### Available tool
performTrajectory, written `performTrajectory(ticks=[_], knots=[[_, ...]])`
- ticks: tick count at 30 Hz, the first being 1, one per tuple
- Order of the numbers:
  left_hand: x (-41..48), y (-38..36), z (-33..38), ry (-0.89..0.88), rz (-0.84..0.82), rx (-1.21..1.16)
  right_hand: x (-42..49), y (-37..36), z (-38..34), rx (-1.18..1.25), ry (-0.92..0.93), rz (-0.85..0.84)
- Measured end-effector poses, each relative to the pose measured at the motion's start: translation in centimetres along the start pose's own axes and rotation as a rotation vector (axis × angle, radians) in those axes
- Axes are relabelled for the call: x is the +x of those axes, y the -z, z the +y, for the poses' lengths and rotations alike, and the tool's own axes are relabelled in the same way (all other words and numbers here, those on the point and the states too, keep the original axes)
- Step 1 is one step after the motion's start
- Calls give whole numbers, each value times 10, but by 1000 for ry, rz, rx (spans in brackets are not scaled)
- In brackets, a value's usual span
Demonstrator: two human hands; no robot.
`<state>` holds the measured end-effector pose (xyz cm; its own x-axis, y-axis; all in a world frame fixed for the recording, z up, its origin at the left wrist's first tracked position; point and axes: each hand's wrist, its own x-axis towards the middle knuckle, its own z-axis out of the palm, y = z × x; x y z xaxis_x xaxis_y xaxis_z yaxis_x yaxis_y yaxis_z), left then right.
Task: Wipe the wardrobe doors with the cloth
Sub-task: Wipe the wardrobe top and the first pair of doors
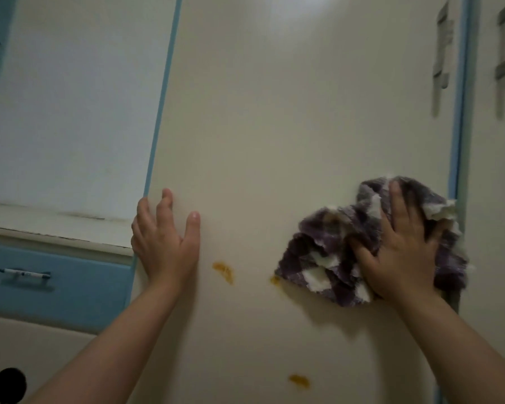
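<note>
A cream wardrobe door (289,118) with blue edging fills the middle of the head view. My right hand (403,246) presses a crumpled purple-and-white checked cloth (327,258) flat against the door near its right edge. My left hand (164,240) rests open against the door's left edge, fingers spread, holding nothing. Orange smears mark the door: one (223,271) between my hands, a small one (274,279) at the cloth's lower left corner, and another (299,380) lower down.
A second cream door (496,199) stands to the right, with blurred grey handles (440,53) high on both. At the left, a pale wall, a cream ledge and a blue drawer (56,281) with a bar handle. A black round hole (10,384) shows at the bottom left.
</note>
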<state>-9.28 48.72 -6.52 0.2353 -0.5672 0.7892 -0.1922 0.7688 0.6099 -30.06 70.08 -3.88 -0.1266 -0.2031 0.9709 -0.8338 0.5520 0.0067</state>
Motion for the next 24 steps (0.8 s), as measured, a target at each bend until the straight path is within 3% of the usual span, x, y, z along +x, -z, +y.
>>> performTrajectory(ticks=[7,14,19,24], knots=[[1,7,-1,-10,-66,-39,-75,-11,13,-14,-76,34],[11,28,-17,51,-128,-319,-76,-36,-93,-62,126,-40],[11,43,-22,85,-297,-574,-66,-52,-172,-86,224,-121],[1,58,-42,136,-304,-517,-62,-66,-230,-86,299,-121]])
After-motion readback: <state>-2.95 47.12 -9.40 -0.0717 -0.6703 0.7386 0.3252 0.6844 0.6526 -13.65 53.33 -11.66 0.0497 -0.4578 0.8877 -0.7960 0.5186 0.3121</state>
